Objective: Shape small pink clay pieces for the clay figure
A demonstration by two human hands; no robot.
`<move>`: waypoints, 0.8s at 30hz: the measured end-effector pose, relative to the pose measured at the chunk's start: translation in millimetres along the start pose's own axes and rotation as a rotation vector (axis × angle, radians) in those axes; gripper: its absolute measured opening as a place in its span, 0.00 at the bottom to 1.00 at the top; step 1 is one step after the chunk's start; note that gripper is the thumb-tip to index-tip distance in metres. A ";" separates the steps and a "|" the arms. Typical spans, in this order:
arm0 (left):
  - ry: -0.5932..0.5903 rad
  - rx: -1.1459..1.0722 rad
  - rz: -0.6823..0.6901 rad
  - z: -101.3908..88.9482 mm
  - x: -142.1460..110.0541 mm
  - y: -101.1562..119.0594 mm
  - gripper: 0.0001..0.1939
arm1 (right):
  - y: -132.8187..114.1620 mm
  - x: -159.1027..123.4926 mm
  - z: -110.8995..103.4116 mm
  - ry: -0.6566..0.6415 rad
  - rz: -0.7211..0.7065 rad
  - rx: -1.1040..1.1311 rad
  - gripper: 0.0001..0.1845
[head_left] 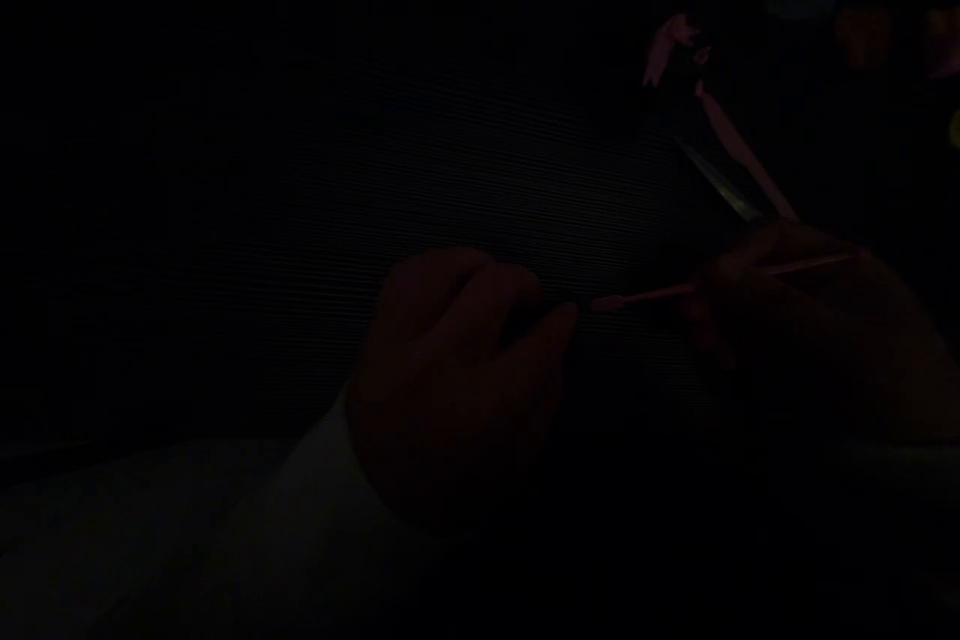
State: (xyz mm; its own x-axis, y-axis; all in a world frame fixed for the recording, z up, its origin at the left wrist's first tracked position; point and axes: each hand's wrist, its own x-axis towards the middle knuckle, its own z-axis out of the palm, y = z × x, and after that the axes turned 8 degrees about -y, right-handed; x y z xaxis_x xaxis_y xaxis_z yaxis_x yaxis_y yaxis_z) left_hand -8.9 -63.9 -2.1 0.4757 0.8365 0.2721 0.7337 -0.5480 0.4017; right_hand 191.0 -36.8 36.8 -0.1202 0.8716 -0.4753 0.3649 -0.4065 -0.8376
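The picture is very dark. My left hand [457,370], in a pale sleeve, is curled with fingers pressed together; what it pinches is too dark to make out. My right hand [810,320] is closed on a thin pink stick [660,294] that points left, its tip close to my left fingertips. Both hands hover over a dark ribbed surface [450,160].
A pink strip [739,155] and a pale narrow edge beside it run diagonally above my right hand. Faint pink and coloured shapes [667,45] lie at the upper right. Everything else is lost in darkness.
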 end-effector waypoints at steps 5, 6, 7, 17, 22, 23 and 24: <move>0.000 -0.007 -0.008 -0.1 -1.1 0.3 0.08 | 0.4 -1.6 -0.3 -0.032 0.036 0.045 0.08; 0.003 -0.008 -0.011 0.0 -1.2 0.3 0.08 | 0.5 -1.5 -0.2 -0.029 0.037 0.042 0.08; 0.008 -0.008 -0.014 0.1 -1.1 0.2 0.08 | 0.6 -1.3 -0.1 -0.027 0.037 0.040 0.08; -0.002 0.000 -0.005 -1.0 0.9 1.0 0.07 | -0.5 -2.8 -0.1 -0.032 0.034 0.045 0.08; -0.024 0.004 -0.009 -1.8 0.3 1.2 0.08 | -1.3 -3.3 0.3 -0.026 0.039 0.009 0.07; -0.026 0.002 -0.014 -1.5 -0.1 1.1 0.08 | -1.3 -3.0 0.2 -0.028 0.034 0.007 0.08; -0.028 -0.001 -0.017 -1.2 -0.5 0.9 0.08 | -1.2 -2.7 0.2 -0.027 0.030 0.007 0.08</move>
State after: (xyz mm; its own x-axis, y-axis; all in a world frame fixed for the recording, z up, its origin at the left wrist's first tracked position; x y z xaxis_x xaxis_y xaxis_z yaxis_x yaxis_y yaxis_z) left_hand -9.0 -64.8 -0.9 0.4764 0.8456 0.2407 0.7413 -0.5335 0.4071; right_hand 190.7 -38.8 39.1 -0.1344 0.8512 -0.5073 0.3625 -0.4342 -0.8246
